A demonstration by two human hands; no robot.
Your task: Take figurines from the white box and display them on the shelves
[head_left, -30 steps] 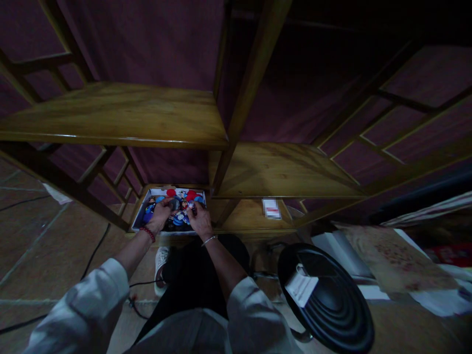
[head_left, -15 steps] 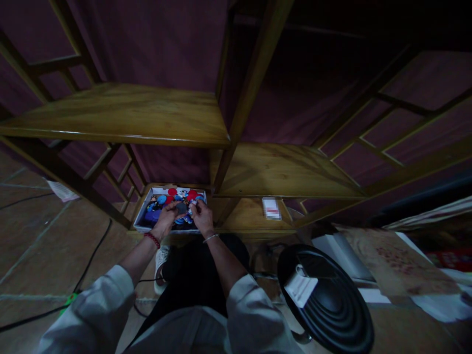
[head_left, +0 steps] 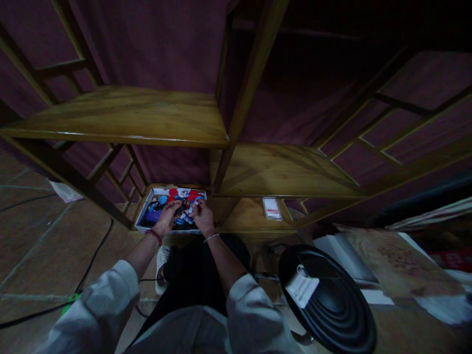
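Observation:
A shallow white box (head_left: pixel 189 231) on the low shelf holds a jumble of small colourful pieces, among them red round ones (head_left: pixel 173 192) and a purple-blue heap (head_left: pixel 152 216). Over the box, my left hand (head_left: pixel 167 220), with a red bead bracelet at its wrist, is closed on a small dark flat piece (head_left: pixel 180 212). Beside it, my right hand (head_left: pixel 203 219), wearing a silver bangle, has its fingers pinched together; what lies between them is too small to name. The fingers hide part of the pieces below.
A wooden shelf unit (head_left: pixel 140 118) stands in front, its boards overhanging the box. Further right on the low shelf lies a white packet (head_left: pixel 272 208). A black round stool (head_left: pixel 332 300) with a white tag (head_left: pixel 302 287) is at my right. Black cables (head_left: pixel 96 253) cross the tiled floor.
The dark piece in my left hand has turned and shows less of its flat face. Both hands stay over the box; the view has shifted slightly.

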